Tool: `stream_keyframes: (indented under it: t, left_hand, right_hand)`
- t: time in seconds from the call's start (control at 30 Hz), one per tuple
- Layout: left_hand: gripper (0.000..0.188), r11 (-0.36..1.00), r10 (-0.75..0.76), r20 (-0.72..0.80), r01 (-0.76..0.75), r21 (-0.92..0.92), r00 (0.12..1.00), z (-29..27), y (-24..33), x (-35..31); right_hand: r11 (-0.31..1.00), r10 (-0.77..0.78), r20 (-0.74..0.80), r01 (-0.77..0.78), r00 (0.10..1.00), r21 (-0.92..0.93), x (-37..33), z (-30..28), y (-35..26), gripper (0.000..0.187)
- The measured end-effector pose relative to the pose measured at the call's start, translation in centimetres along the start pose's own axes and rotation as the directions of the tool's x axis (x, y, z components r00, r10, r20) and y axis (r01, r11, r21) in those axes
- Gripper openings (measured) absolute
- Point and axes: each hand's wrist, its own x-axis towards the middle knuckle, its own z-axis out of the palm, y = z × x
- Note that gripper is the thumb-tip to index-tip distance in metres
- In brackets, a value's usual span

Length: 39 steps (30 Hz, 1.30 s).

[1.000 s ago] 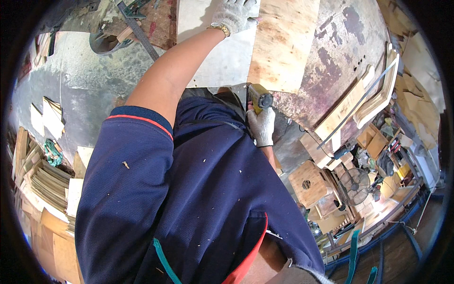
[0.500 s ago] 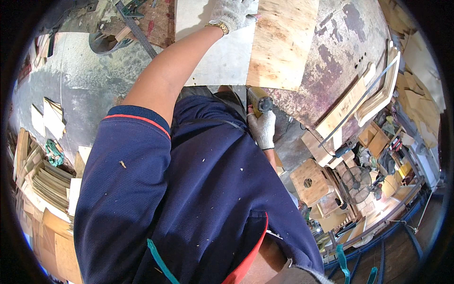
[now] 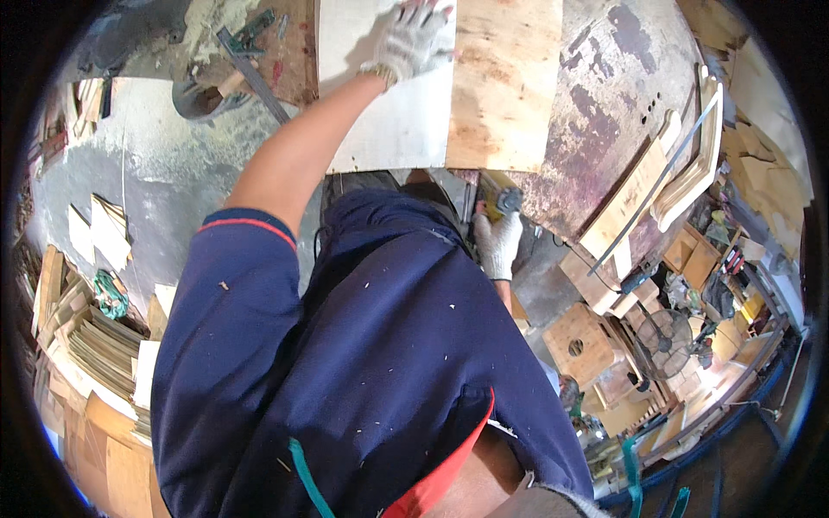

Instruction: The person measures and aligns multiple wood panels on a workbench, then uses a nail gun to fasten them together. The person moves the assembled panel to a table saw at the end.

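Note:
My left hand, in a white knit glove, presses flat on a pale board lying on the workbench, fingers spread. A brown plywood sheet lies right beside that board. My right hand, also gloved, is low at the bench's near edge and grips a small yellow and black power tool just under the plywood's corner. My dark blue shirt hides the rest of the right arm.
A stained round metal table top lies to the right, with wooden frames leaning on it. A metal square and a bowl sit at upper left. Stacks of thin boards cover the floor at left; wooden boxes and a fan stand at right.
My right hand with the tool has shifted slightly lower along the bench edge. The left hand stays pressed on the pale board.

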Motion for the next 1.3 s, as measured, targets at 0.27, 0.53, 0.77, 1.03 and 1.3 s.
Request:
stream_keyframes:
  t: [0.27,0.53,0.77,1.03,1.3]
  left_hand:
    - [0.107,0.961,0.184,0.602,-0.272,0.057,0.777,-7.5,7.3,-13.2]
    - [0.095,0.850,0.114,0.411,-0.303,0.431,0.904,-4.4,7.2,-18.3]
    - [0.096,0.857,0.162,0.387,-0.324,0.401,0.908,-5.1,6.8,-18.9]
    - [0.057,0.836,0.233,0.386,-0.387,0.390,0.893,-7.9,7.0,-19.1]
    - [0.022,0.838,0.403,-0.110,-0.318,0.443,0.908,-20.6,12.0,-12.7]
  right_hand:
    - [0.897,0.307,-0.234,-0.199,0.923,0.394,4.4,-4.4,8.0,0.033]
    - [0.923,0.306,-0.339,-0.191,0.890,0.333,11.1,-7.3,15.1,0.037]
    - [0.909,0.318,-0.266,-0.214,0.910,0.357,12.0,-8.7,13.3,0.032]
    - [0.917,0.307,-0.268,-0.208,0.913,0.341,12.3,-8.7,14.5,0.039]
    - [0.967,0.193,-0.363,-0.113,0.912,0.230,12.4,-8.0,15.8,0.044]
